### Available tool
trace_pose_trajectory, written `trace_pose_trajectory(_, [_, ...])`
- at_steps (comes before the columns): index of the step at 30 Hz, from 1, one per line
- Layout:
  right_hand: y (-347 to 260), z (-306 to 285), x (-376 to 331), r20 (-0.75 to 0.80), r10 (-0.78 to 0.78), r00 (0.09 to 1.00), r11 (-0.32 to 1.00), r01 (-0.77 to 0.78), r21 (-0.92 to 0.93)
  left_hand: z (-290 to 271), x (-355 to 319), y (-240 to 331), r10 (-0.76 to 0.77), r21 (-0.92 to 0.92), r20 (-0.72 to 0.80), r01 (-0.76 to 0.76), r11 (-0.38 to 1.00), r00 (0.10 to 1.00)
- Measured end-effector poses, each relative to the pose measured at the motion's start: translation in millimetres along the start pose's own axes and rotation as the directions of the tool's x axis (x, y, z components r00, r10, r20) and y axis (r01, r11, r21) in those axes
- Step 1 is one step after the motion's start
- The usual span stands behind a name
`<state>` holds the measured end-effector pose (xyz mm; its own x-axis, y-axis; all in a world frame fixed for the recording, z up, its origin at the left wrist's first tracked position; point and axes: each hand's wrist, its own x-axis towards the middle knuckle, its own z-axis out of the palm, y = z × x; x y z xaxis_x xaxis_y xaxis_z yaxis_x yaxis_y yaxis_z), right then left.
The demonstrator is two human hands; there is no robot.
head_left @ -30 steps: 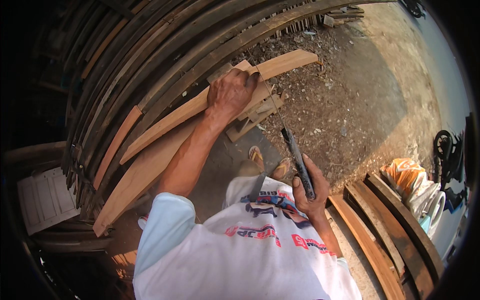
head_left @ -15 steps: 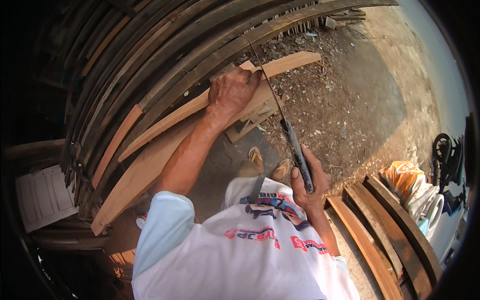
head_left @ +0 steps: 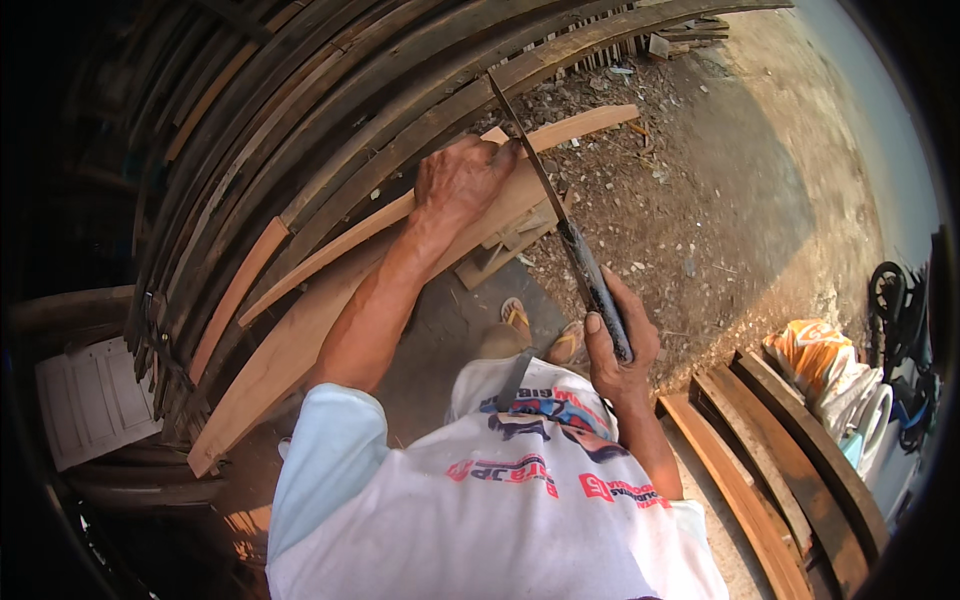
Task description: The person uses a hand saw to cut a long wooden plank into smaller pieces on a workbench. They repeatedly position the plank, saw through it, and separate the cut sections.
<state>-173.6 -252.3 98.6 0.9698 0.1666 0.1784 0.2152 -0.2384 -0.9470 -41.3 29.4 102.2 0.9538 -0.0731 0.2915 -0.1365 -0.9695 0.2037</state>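
Note:
My right hand [head_left: 622, 345] is wrapped around the black handle of a handsaw [head_left: 590, 275], thumb along its near end. The narrow saw blade [head_left: 538, 160], seen nearly edge-on, slants away to the upper left and crosses a thin wooden strip [head_left: 585, 126]. My left hand [head_left: 462, 180] is closed over that strip just left of the blade, its fingertips partly hidden. Beneath my left forearm lies a wider light-brown board [head_left: 300, 345]. A wooden support [head_left: 495, 262] shows under the board's far end. Whether the teeth are in the wood, I cannot tell.
Long dark planks [head_left: 420, 95] lie stacked along the left and far side. More boards [head_left: 800, 450] lie at the lower right, beside a white and orange sack [head_left: 820, 365]. A white panelled door [head_left: 95, 400] leans at left. Wood chips [head_left: 630, 190] litter the ground.
My right hand has pushed the saw slightly away, and its blade now shows a little more of its side. The left hand and the wood have stayed nearly in place.

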Motion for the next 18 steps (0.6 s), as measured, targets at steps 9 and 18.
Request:
trace_pose_trajectory(9, [4.2, 34.2, 36.5, -0.043, -0.049, 0.998, 0.998, 0.051, 0.044, -4.2, 15.5, -7.9, -0.208, -0.077, 0.099, 0.215, 0.973, 0.973])
trace_pose_trajectory(18, [1.5, 35.0, 44.3, -0.041, -0.082, 0.996, 0.995, 0.085, 0.050, -13.5, 23.2, -6.3, -0.185, -0.045, 0.140, 0.193, 0.980, 0.973])
